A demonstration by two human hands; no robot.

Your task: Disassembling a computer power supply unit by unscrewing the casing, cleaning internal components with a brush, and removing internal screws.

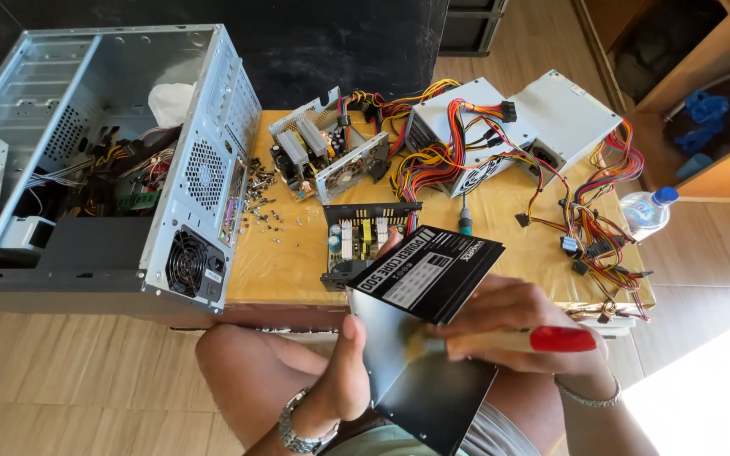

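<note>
A: The left hand (pixel 344 371) clasps the edge of the bent black sheet-metal cover (pixel 420 338), thumb pressed on it.

B: The right hand (pixel 521 325) pinches a red-tipped wooden brush (pixel 509 339) against it, above the lap, near the paper-covered table (pixel 285 270).

The left hand (pixel 344 376) grips a black metal cover (pixel 424 338) while the right hand (pixel 521 325) holds a red-handled brush (pixel 521 340) against it. Beyond, on the table (pixel 285 262), sit opened power supplies (pixel 327 152) (wires tangled) and a computer case (pixel 111 160) at left.

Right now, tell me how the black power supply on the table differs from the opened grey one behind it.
The black power supply is dark-walled and sits level at the table's front; the grey power supply is bare metal, farther back, turned at an angle. Both are open, showing their circuit boards.
</note>
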